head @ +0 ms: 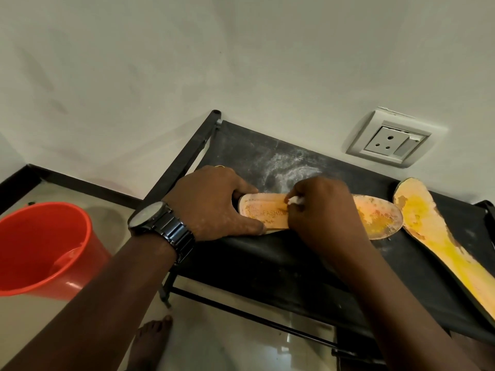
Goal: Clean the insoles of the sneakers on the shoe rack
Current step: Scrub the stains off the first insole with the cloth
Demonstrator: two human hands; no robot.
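Observation:
An orange insole [375,218] with worn yellow patches lies flat across the top shelf of the black shoe rack [267,263]. My left hand [214,202], with a dark watch on its wrist, grips the insole's heel end. My right hand [321,212] pinches a small white item [294,200], which I cannot identify, against the insole's middle. A second orange and yellow insole [439,236] lies to the right, running toward the rack's front right corner.
A red plastic bucket [40,250] holding some water stands on the floor at the left. A white wall socket [391,140] sits above the rack's back edge. White powdery marks cover the shelf behind my hands. My bare foot [152,341] stands below the rack.

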